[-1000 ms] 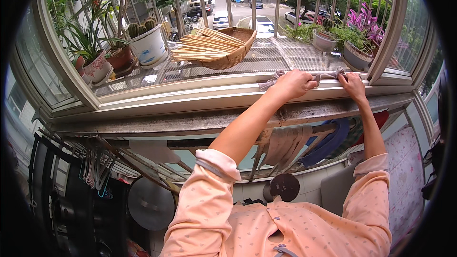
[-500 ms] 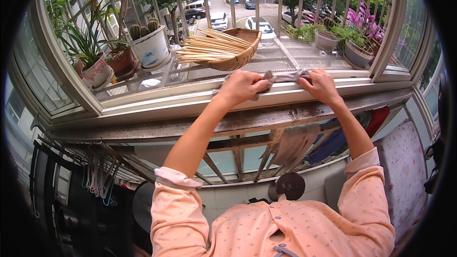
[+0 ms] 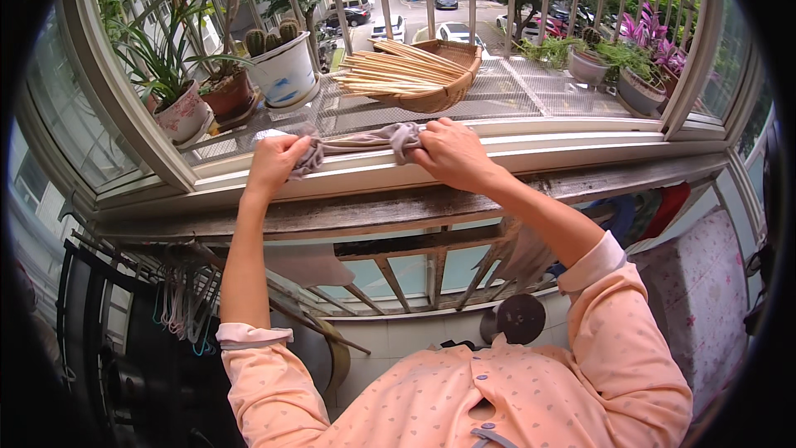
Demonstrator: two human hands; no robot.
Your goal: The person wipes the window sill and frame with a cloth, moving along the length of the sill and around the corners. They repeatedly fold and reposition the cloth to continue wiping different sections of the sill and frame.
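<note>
A greyish cloth [image 3: 358, 144] is stretched along the pale window track [image 3: 531, 146], bunched at both ends. My left hand [image 3: 277, 163] is closed on its left end, near the left part of the sill. My right hand [image 3: 453, 154] grips the other bunch, with the fingers wrapped over it. Just beyond the cloth, a woven bamboo basket [image 3: 452, 91] holds several thin wooden sticks [image 3: 398, 70], which jut out to its left. The basket rests on the mesh shelf outside the window.
Potted plants stand at the left, among them a white pot [image 3: 286, 75] with cacti; more pots [image 3: 640, 93] stand at the right. Metal bars [image 3: 429, 0] close off the far side. Below the sill are a wooden ledge [image 3: 373, 216], hanging cloths [image 3: 311, 265] and hangers [image 3: 186, 307].
Both hands have slid left along the window track with the cloth, and they are wider apart. The view has shifted slightly, so the basket appears farther right.
</note>
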